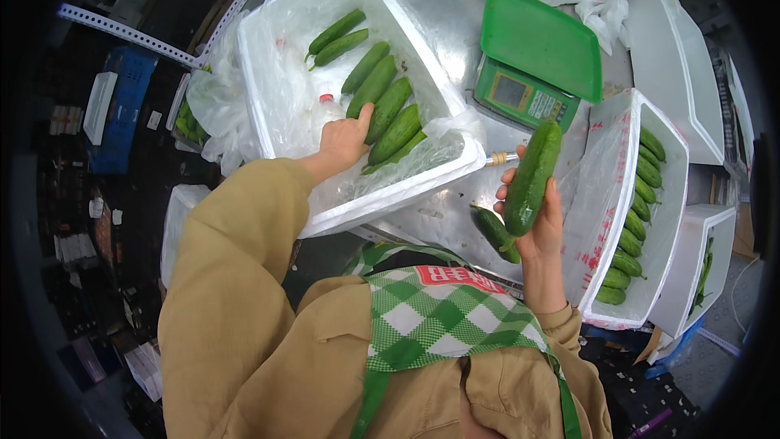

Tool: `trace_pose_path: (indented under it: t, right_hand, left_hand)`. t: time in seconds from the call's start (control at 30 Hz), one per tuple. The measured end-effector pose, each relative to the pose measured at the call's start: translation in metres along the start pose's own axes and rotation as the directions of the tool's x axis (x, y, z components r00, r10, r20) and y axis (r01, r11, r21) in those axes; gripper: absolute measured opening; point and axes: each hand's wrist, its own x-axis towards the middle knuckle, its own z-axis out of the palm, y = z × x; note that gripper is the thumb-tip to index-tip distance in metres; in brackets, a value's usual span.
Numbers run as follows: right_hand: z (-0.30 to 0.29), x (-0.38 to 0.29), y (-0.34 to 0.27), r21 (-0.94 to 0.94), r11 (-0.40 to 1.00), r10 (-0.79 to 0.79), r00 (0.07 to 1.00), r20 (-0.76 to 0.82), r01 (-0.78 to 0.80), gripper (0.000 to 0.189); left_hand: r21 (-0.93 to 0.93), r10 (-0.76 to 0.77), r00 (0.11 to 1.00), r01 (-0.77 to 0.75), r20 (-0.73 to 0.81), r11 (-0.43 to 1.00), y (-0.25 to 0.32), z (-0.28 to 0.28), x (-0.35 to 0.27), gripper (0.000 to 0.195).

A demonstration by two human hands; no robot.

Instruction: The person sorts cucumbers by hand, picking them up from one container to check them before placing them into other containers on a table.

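My left hand reaches into a white foam box lined with clear plastic. One finger is stretched out against a cucumber in a slanted row, while the other fingers are partly hidden, so a grip cannot be made out. Two more cucumbers lie farther back in that box, and a bottle with a red cap stands out beside the row. Raised over the metal table, my right hand is shut on a large cucumber. Just below it is another cucumber, apparently on the table.
A green digital scale sits on the metal table behind my right hand. To the right, a printed foam box holds a column of cucumbers. More foam boxes stand beyond. Plastic bags hang at the left.
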Motion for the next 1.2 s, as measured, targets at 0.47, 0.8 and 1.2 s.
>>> trace_pose_path:
  t: [0.47, 0.8, 1.2]
  right_hand:
    - [0.031, 0.021, 0.009, -0.143, 0.986, 0.096, 0.993, 0.074, -0.085, 0.067]
    - [0.046, 0.035, 0.015, -0.199, 0.969, 0.167, 0.981, 0.100, -0.145, 0.063]
    - [0.115, 0.223, 0.123, -0.817, 0.375, 0.470, 0.849, -0.240, -0.438, 0.050]
  left_hand:
    - [-0.723, -0.144, 0.944, 0.321, 0.297, 0.612, -0.013, -0.037, 0.019, 0.062]
    - [-0.473, -0.026, 0.896, 0.259, 0.444, 0.842, 0.001, -0.051, 0.044, 0.065]
    - [-0.953, 0.011, 0.999, -0.039, -0.044, -0.300, -0.113, -0.123, -0.101, 0.049]
